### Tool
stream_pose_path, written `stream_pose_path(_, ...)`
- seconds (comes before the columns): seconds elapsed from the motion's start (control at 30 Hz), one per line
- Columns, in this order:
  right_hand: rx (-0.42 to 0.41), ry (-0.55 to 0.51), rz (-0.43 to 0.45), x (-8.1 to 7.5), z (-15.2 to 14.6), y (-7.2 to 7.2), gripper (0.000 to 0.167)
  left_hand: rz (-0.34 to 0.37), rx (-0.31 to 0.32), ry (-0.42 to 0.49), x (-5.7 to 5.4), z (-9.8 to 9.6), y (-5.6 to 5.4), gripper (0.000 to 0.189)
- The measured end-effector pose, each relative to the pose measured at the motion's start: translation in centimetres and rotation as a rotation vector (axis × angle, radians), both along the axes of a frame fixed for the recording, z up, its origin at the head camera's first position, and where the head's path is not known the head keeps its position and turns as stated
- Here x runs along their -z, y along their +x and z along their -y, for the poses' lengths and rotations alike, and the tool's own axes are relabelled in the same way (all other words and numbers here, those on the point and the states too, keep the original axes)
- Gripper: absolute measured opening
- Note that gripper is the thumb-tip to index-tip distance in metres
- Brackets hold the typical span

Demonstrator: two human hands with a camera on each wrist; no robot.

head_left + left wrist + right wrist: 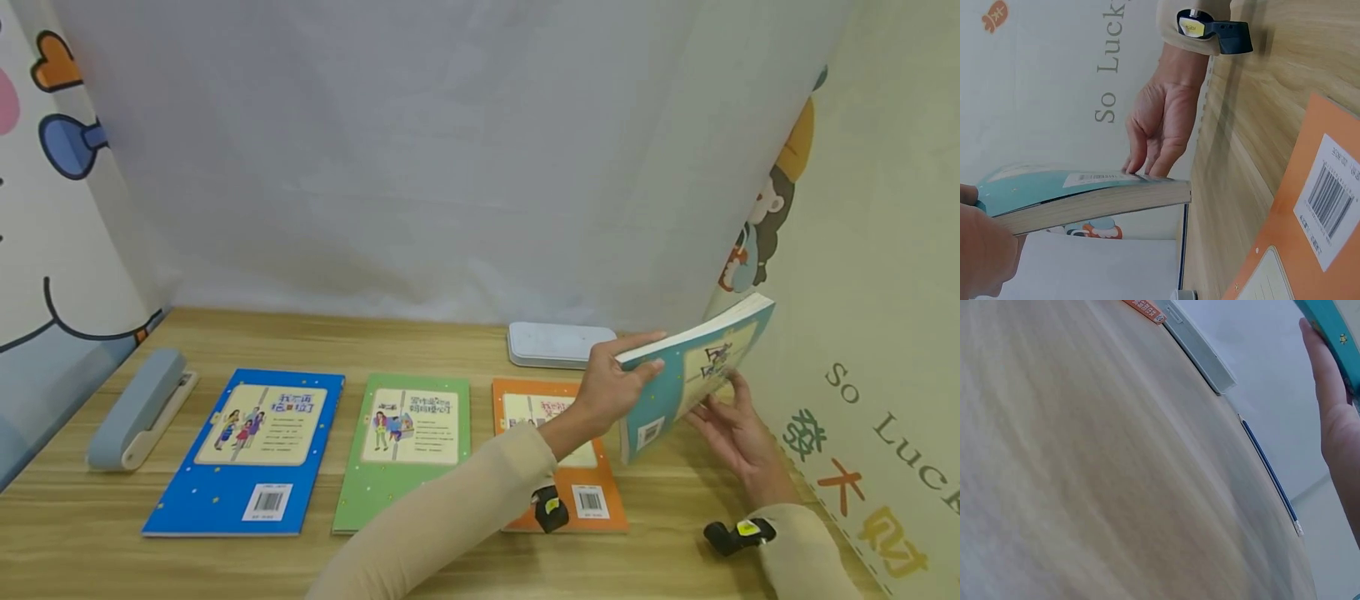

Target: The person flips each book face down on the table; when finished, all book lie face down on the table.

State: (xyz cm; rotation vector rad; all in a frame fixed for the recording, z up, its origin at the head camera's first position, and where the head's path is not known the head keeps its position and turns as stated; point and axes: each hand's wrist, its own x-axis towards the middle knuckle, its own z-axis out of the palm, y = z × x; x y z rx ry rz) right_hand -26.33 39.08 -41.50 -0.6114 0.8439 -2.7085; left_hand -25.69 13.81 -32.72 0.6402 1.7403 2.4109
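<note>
A teal book (667, 400) is held up, tilted, above the right part of the table, with its barcode side facing the head camera. My left hand (611, 387) grips its upper left edge, the thumb on the cover and the fingers behind. My right hand (738, 437) holds the book at its lower right side; in the left wrist view the fingers of the right hand (1163, 122) meet the cover next to the barcode. An orange book (600, 496) lies under my left forearm, partly hidden. To its left lie a green book (405, 479) and a blue book (217, 508).
At the far left of the wooden table (420, 337) stands a grey-blue stapler (142, 408). A pale flat case (558, 343) sits at the back, behind the orange book. A blue pencil (1269, 472) lies along the back edge in the right wrist view. Printed curtains enclose the sides.
</note>
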Motion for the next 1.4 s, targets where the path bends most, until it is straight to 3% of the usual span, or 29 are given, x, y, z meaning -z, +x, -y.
stream_pose_path(0.2,0.043,0.044,-0.044,0.3,-0.1,0.2,0.057,0.001,-0.015,-0.047,0.0,0.1,0.2,0.038)
stream_pose_path(0.4,0.077,0.056,-0.069,0.2,-0.2,0.3,0.055,-0.113,-0.036,-0.199,-0.1,0.8,0.5,0.05)
stream_pose_path(0.77,0.061,0.201,-0.109,-1.5,-1.2,0.9,0.056,-0.239,0.104,-0.517,-2.0,2.3,-1.2,0.064)
stream_pose_path(0.93,0.056,0.337,-0.141,-2.2,-1.3,0.9,0.053,-0.282,0.188,-0.659,-2.7,2.4,-1.7,0.058)
stream_pose_path(1.07,0.042,0.408,-0.164,-2.7,-1.2,1.0,0.051,-0.374,0.247,-0.799,-3.2,2.5,-1.8,0.052)
stream_pose_path(1.17,0.031,0.431,-0.177,-2.9,-1.1,1.0,0.051,-0.379,0.274,-0.838,-3.4,2.5,-1.9,0.051)
stream_pose_path(1.4,0.009,0.45,-0.175,-3.4,-1.2,1.0,0.05,-0.317,0.251,-0.824,-2.9,2.4,-2.2,0.049)
